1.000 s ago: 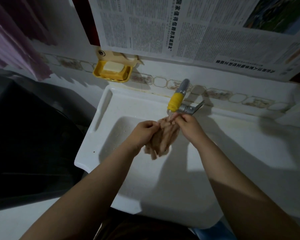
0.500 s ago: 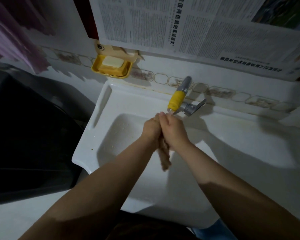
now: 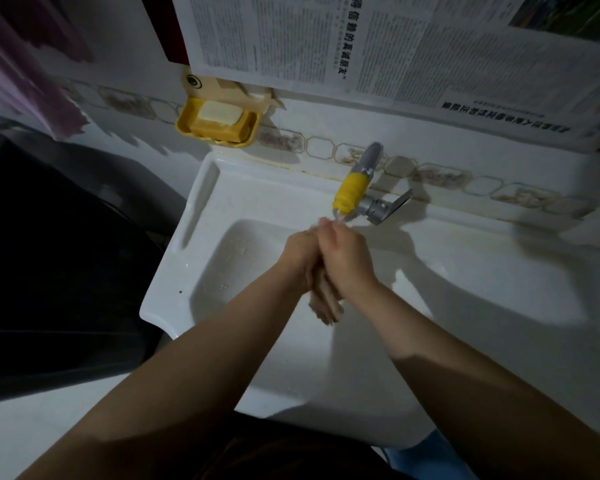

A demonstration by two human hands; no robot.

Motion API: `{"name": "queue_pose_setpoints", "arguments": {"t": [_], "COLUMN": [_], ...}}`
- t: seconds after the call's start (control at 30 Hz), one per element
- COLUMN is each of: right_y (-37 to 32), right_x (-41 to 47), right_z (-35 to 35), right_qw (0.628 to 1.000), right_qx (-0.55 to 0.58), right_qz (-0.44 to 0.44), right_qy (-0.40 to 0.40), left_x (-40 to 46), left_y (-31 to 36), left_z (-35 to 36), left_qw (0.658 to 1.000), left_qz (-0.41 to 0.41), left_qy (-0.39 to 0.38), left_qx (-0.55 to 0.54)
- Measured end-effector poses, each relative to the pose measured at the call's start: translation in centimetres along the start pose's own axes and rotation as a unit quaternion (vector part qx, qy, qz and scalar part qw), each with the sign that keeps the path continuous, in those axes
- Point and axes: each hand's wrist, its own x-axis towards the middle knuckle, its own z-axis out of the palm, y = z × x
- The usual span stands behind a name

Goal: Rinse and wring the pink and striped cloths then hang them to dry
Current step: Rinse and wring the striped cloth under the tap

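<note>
Over the white sink (image 3: pixel 174 306), just below the tap's yellow spout (image 3: pixel 350 192), I squeeze a pinkish cloth (image 3: pixel 324 303) between both hands. My left hand (image 3: pixel 300 252) and my right hand (image 3: pixel 347 259) are pressed together, fingers curled round the bunched cloth. Only its lower end hangs out beneath my palms; the rest is hidden inside the grip. No striped cloth is in view.
A yellow soap dish (image 3: pixel 219 123) with a pale bar hangs on the wall left of the tap. The grey tap lever (image 3: pixel 394 204) points right. Newspaper (image 3: pixel 378 46) covers the wall above. A dark bin or tub (image 3: pixel 49 254) stands left of the sink.
My hands came together from either side of the spread cloth and now clasp it tightly. The cloth went from a loose bunch to a narrow compressed strip hanging below my palms.
</note>
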Motion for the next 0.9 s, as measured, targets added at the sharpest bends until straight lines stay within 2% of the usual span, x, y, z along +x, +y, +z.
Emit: {"name": "queue_pose_setpoints", "arguments": {"t": [0.03, 0.17, 0.27, 0.33, 0.4, 0.47, 0.53, 0.63, 0.77, 0.83, 0.9], "right_y": [-0.2, 0.6, -0.2, -0.8, -0.1, 0.9, 1.9, 2.4, 3.1, 3.4, 3.4], "right_x": [-0.5, 1.8, 0.2, -1.3, -0.4, 0.9, 1.4, 1.4, 1.5, 1.4, 1.4], "right_z": [0.3, -0.7, -0.2, 0.2, -0.3, -1.0, -1.3, -2.0, -4.4, -5.1, -5.3], "right_qw": [1.0, 0.996, 0.999, 0.997, 0.995, 0.991, 0.995, 0.994, 0.982, 0.983, 0.983], "right_qx": [-0.019, -0.033, -0.043, -0.059, -0.094, -0.133, -0.095, 0.07, 0.169, 0.172, 0.172], "right_qz": [-0.015, 0.083, 0.007, -0.045, -0.03, 0.009, 0.019, 0.078, 0.078, 0.059, 0.057], "right_qy": [-0.008, 0.019, 0.023, 0.024, 0.031, 0.019, -0.004, -0.018, 0.036, 0.032, 0.024], "left_x": [0.0, -0.8, 0.0, 0.3, -0.4, -0.5, -0.6, 0.1, 0.8, 0.8, 0.6], "left_y": [0.0, -0.4, 0.0, -0.1, -0.3, -1.0, -0.9, -0.5, -0.4, -0.4, -0.2], "left_z": [-0.2, 0.5, -0.2, -0.6, -0.5, -0.6, -1.6, -4.1, -7.7, -8.7, -9.0], "left_qw": [1.0, 0.997, 0.995, 0.997, 0.996, 0.991, 0.987, 0.981, 0.935, 0.94, 0.957], "left_qz": [-0.007, -0.033, 0.009, -0.004, -0.069, -0.095, -0.072, -0.016, 0.014, 0.051, 0.086], "left_qy": [0.009, -0.006, 0.013, 0.011, -0.017, -0.073, -0.103, -0.113, -0.157, -0.158, -0.179], "left_qx": [0.001, 0.075, 0.099, 0.076, 0.046, 0.064, 0.1, 0.156, 0.319, 0.296, 0.211]}}
